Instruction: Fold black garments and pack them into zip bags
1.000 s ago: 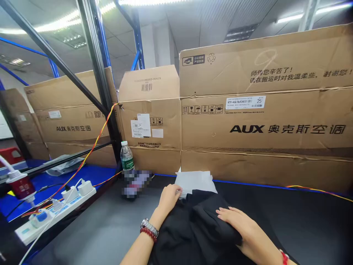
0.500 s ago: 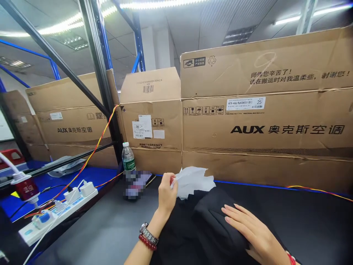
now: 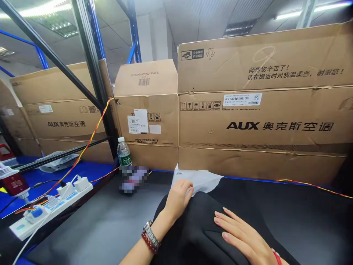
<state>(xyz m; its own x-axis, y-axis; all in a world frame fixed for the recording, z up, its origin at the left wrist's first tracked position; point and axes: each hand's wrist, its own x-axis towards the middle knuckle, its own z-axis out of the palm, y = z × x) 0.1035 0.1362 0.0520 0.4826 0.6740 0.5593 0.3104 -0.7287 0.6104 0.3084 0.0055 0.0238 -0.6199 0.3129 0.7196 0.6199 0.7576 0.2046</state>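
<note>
Black cloth [image 3: 197,224] bunched on dark tabletop [image 3: 110,228], at the near side. Right hand [image 3: 241,235] laid over it, palm down, fingers slightly spread. Left hand [image 3: 178,197] curled at white sheet [image 3: 205,178] just beyond cloth; cannot tell whether it pinches anything. 1 capped bottle [image 3: 124,151] upright farther left, before cardboard [image 3: 261,156].

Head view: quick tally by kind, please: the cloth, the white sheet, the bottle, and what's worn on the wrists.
Black cloth, under the right hand: 1
White sheet, at the left hand: 1
Plastic water bottle: 1
Metal wristwatch: 1
Red bracelets, namely a bead bracelet and a band: 2
Total: 6
</note>
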